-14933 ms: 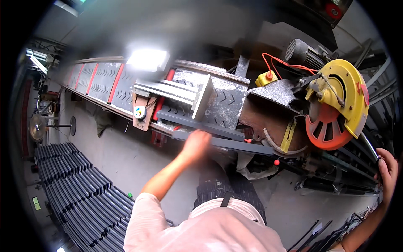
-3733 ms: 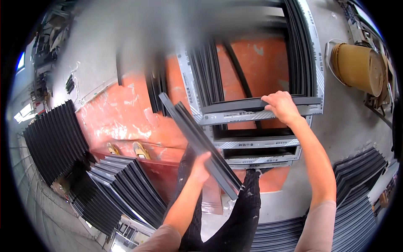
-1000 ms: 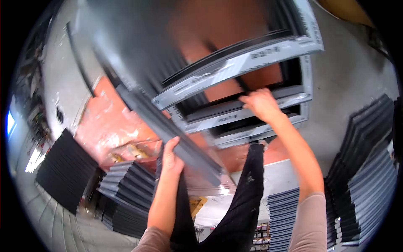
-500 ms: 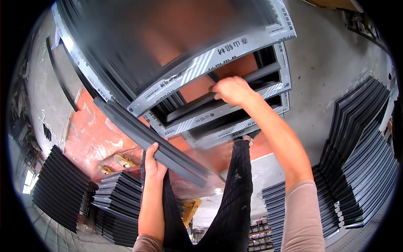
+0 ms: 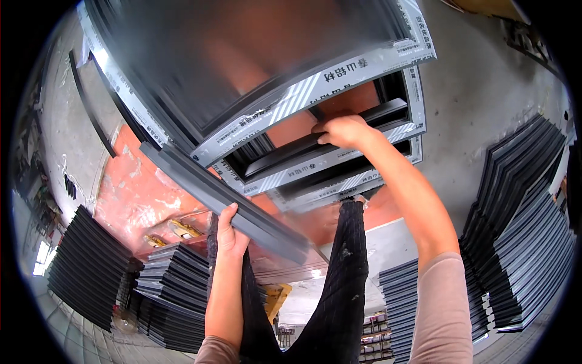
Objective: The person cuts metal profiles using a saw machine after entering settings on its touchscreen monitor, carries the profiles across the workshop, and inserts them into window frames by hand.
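My left hand (image 5: 232,233) is wrapped round long dark grey profile strips (image 5: 194,182), held slanting from upper left to lower right across the front of my legs. Ahead, silver-taped window-like frames are stacked in steps; the top frame (image 5: 303,100) overhangs the second frame (image 5: 291,176), and a third frame (image 5: 339,187) shows below. My right hand (image 5: 344,132) reaches under the top frame's edge, fingers closed on a black strip (image 5: 285,153) lying along the inner side of the second frame's near bar. The fingertips are partly hidden behind the strip.
Bundles of dark strips stand at left (image 5: 91,267), at lower left (image 5: 173,291) and at right (image 5: 515,224). A reddish surface (image 5: 139,188) with yellow pieces (image 5: 185,229) lies under the frames. One loose dark strip (image 5: 90,103) rests at upper left.
The view has shifted slightly. The black strip's right end sits a little lower, closer to the second frame's near bar. Both hands keep their grip.
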`<state>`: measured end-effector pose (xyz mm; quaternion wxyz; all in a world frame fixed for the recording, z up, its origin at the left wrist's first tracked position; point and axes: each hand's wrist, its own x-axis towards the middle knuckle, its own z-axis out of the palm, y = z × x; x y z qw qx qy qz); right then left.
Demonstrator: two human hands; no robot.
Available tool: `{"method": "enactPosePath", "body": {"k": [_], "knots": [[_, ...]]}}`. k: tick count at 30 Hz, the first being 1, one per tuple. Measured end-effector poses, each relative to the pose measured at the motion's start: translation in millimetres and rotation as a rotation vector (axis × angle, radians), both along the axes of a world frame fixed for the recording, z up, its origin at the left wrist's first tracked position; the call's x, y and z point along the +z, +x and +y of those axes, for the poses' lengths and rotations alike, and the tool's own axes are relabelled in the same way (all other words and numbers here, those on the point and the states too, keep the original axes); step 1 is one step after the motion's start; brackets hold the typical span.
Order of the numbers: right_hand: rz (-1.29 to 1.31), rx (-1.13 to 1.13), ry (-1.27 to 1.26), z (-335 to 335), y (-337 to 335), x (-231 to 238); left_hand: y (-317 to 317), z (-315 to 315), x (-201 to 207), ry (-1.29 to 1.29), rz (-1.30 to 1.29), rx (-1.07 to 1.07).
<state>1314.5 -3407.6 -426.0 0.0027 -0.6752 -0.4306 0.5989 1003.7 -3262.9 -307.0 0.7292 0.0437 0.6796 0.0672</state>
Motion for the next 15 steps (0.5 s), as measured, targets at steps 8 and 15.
{"method": "enactPosePath", "body": {"k": [8,15], "knots": [[-0.121,-0.06,0.087,-25.9,-26.1,2.3,8.5,5.5,5.0,0.015,0.012,-0.003],[0.017,-0.025,-0.053,-19.4,-11.5,-33.2,1.0,0.8,-1.7,0.038,0.015,-0.069]]}}
